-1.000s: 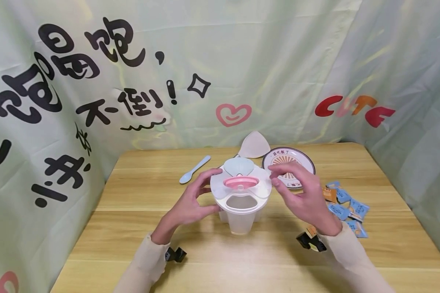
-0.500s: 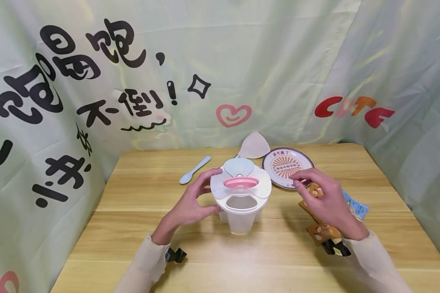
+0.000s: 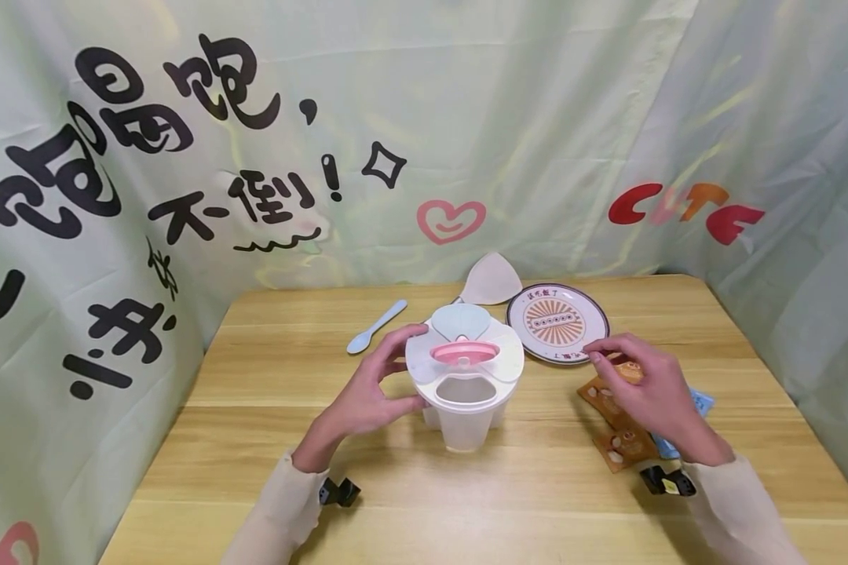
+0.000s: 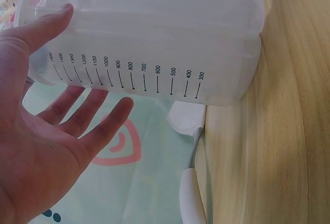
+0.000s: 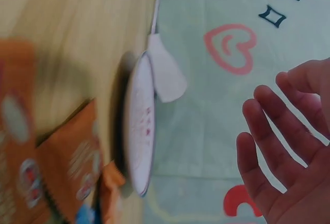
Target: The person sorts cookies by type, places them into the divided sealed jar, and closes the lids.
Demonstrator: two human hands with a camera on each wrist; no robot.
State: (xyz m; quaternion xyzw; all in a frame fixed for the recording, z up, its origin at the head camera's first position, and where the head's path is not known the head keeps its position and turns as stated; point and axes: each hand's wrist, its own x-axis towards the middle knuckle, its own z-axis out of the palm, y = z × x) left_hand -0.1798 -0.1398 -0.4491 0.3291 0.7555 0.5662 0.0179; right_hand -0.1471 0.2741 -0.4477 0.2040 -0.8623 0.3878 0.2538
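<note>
Both hands flanked the white-lidded, translucent plastic jug (image 3: 464, 424) a second ago, midway between the desk's (image 3: 254, 439) side edges. My right hand (image 3: 646, 392) has since drifted rightward, near the orange-brown foil packets (image 3: 625, 447), fingers loosely bent, holding nothing visible. Only my left hand (image 3: 369, 400) stays wrapped round the jug, apparently steadying it.

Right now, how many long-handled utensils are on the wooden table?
2: the pale-blue plastic spoon left of the white-lidded translucent plastic pitcher, and the white spatula behind it.
</note>
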